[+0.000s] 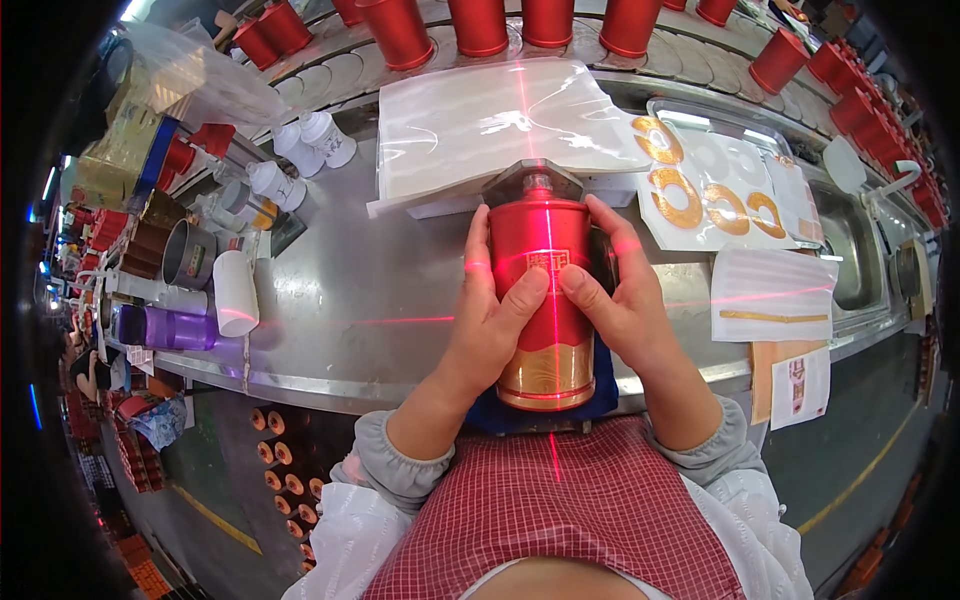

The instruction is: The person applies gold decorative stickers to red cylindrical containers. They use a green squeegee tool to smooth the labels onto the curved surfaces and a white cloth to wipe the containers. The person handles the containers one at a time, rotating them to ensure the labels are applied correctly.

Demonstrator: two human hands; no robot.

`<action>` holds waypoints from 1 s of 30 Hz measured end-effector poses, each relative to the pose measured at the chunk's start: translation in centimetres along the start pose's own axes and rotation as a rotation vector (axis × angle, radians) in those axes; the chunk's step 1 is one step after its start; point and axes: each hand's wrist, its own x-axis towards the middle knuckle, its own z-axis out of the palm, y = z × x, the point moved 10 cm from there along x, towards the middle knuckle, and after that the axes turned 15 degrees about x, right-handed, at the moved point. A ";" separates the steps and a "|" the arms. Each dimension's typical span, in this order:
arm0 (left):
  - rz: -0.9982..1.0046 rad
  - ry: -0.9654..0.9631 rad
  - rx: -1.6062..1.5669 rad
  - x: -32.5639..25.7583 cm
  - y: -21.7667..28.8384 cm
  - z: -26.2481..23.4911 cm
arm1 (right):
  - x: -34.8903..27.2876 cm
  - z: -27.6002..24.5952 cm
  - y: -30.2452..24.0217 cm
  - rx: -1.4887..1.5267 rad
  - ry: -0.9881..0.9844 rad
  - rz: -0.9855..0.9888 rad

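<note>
The red bottle [548, 325] is at the middle of the table's [350, 350] near edge, its neck pointing toward the far edge and its base reaching the near one; a blue cloth [605, 388] shows beneath, though what bears the bottle is mostly hidden. The left hand [490, 310] and the right hand [625, 305] clasp it from both sides, fingers stretched along its flanks, thumbs side by side on its front and nearly meeting; the thumb tips lie at the lower rim of a square gold emblem [548, 260], where red guide lines cross.

The step in hand looks like settling or pressing that emblem; it appears in place and square to the lines, and the gold band [546, 372] around the base is there too, so the front seems well advanced; whether the emblem is fully stuck down, I cannot tell, and the back is out of sight.

What is left seems to lie toward the table's right end: a gold strip [775, 316] sits unused on its white sheet [775, 280]; nearer the far right corner, gold rings [677, 197] remain on a backing sheet [690, 234], pale vacant places among them suggesting some are used; a small printed sheet [815, 372] overhangs the near edge at the right. No such strip or ring shows on the bottle's visible side; both would seem not yet applied, if meant for it.
</note>
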 end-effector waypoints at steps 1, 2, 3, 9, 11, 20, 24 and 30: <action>0.001 0.010 -0.022 0.0 -0.2 -0.1 | 0.0 0.0 0.0 0.000 -0.003 -0.007; 0.000 0.003 -0.038 0.1 -0.3 -0.2 | 0.0 0.0 0.1 -0.002 -0.003 -0.014; 0.000 -0.003 -0.054 0.1 -0.5 -0.2 | 0.0 0.0 0.1 -0.003 -0.004 -0.020; 0.001 0.006 -0.063 0.6 -0.5 -0.5 | 0.0 0.0 0.1 -0.009 0.007 -0.019; -0.011 0.005 -0.056 0.6 -0.4 -0.4 | 0.0 0.0 -0.1 -0.013 0.008 -0.028; -0.007 -0.006 -0.051 0.3 -0.6 -0.4 | 0.0 0.1 -0.1 -0.034 0.007 -0.044; -0.040 -0.020 -0.050 0.7 -0.1 -0.3 | -0.1 0.0 -0.2 -0.023 0.017 -0.048; -0.017 0.014 -0.148 0.7 -1.1 -0.8 | 0.0 0.1 -0.1 -0.034 0.011 -0.032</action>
